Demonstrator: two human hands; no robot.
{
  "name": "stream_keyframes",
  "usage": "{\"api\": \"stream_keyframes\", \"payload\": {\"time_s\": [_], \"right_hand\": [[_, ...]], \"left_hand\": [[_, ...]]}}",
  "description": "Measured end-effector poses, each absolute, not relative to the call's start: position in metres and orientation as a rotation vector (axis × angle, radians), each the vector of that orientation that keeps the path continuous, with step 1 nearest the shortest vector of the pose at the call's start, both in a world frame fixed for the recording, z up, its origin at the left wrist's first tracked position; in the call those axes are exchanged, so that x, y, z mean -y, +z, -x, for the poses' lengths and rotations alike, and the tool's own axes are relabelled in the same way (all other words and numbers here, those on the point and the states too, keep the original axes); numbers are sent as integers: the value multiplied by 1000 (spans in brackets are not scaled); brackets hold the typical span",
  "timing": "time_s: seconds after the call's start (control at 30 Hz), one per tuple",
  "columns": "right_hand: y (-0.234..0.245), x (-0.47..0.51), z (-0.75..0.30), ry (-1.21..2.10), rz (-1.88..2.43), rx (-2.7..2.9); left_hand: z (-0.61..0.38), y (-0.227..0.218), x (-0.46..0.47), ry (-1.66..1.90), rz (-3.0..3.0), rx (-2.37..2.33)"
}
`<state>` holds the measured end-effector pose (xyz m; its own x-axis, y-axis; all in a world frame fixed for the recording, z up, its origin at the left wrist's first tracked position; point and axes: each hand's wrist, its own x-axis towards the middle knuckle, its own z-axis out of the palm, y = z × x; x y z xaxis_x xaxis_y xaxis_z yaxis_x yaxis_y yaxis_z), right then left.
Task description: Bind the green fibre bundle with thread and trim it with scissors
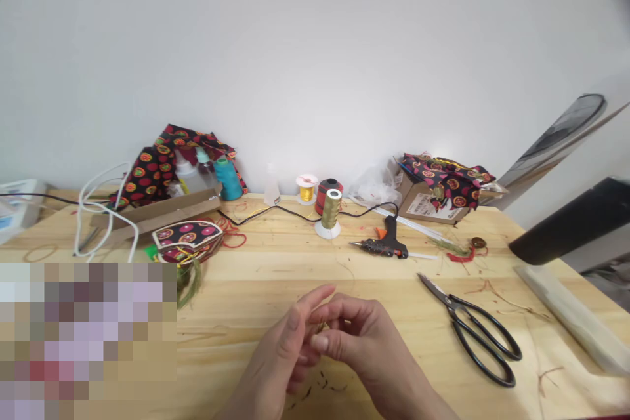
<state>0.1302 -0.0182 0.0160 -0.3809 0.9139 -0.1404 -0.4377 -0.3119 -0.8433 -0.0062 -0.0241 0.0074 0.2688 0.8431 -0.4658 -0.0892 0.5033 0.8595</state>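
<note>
Both my hands meet over the near middle of the wooden table (275,272). My left hand (283,357) has its fingers curled and pinched toward my right hand (359,341), whose fingers are also curled in. Between the fingertips shows a small bit of gold thread (322,327), too small to make out fully. Tiny dark thread scraps (325,384) lie on the table just under the hands.
Black scissors (475,331) lie to the right. A black glue gun (386,246), gold thread spool (329,213), red and yellow spools, a teal spool (227,178), patterned fabric pieces (187,236), cardboard boxes (426,207) and white cables (105,210) sit farther back.
</note>
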Motion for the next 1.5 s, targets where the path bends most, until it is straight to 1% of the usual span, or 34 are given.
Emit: {"api": "stream_keyframes", "payload": {"time_s": [0.17, 0.33, 0.53, 0.7, 1.23, 1.5], "right_hand": [[17, 21, -130, 1831, 833, 920], [16, 25, -128, 1723, 973, 915], [12, 29, -130, 1542, 1113, 1043], [11, 31, -133, 1434, 1134, 1125], [14, 38, -139, 1190, 1187, 1272], [18, 35, -145, 1093, 1212, 1314]], "left_hand": [[3, 10, 29, 776, -821, -1085], [0, 22, 35, 814, -774, -1102], [-4, 30, 37, 828, -668, -1029], [-4, 28, 39, 860, -581, -948], [-12, 34, 48, 942, -613, -992], [-16, 26, 44, 931, -625, -991]]}}
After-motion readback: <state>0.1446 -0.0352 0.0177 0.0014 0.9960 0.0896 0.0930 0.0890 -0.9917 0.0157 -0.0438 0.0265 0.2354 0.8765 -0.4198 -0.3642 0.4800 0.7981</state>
